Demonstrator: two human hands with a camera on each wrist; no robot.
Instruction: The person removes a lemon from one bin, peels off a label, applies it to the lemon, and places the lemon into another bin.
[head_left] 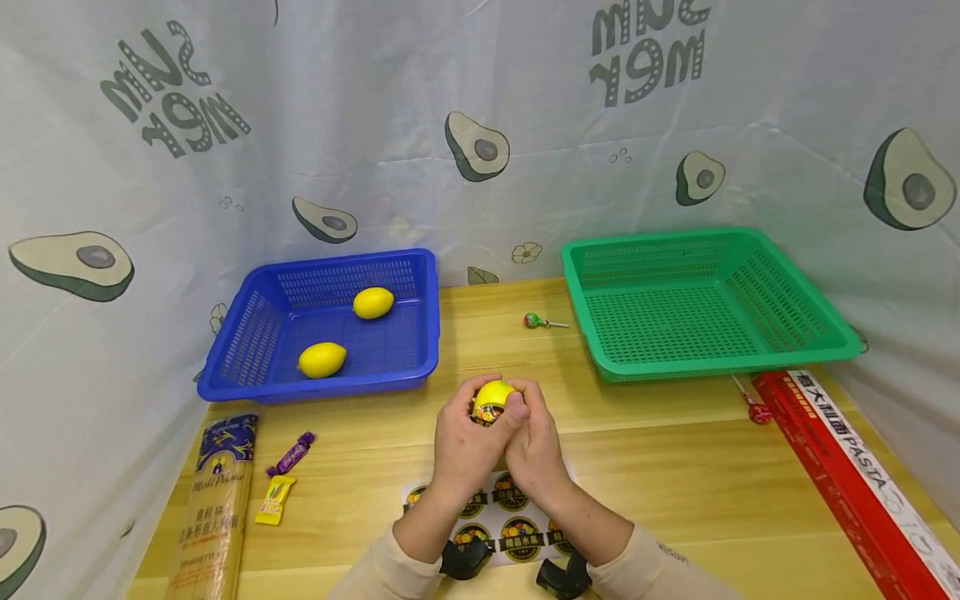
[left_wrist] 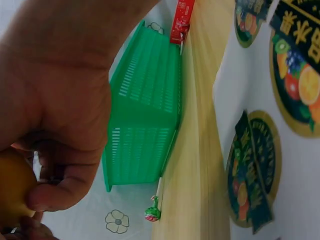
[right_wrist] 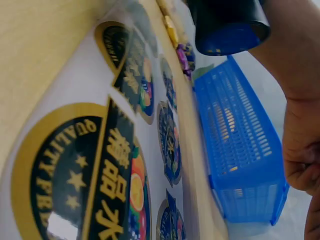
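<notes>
Both hands are cupped round a yellow lemon (head_left: 492, 392) above the middle of the table. A dark round fruit sticker (head_left: 489, 411) shows on the lemon's near side. The left hand (head_left: 467, 442) grips it from the left, also seen with the lemon (left_wrist: 12, 187) in the left wrist view. From the right, the right hand (head_left: 537, 450) holds it, with a thumb over the sticker's edge. Under the wrists lies a white sticker sheet (head_left: 495, 490) printed with round black-and-gold fruit labels, partly hidden by the forearms. In the right wrist view the lemon is out of sight.
A blue basket (head_left: 318, 387) with two lemons stands at back left, a green basket (head_left: 720, 367) at back right. Pasta bag (head_left: 213, 508), purple candy (head_left: 291, 455) and yellow candy (head_left: 275, 500) lie left; a red pasta box (head_left: 847, 475) and red lollipop (head_left: 759, 412) right; a green lollipop (head_left: 533, 320) between baskets.
</notes>
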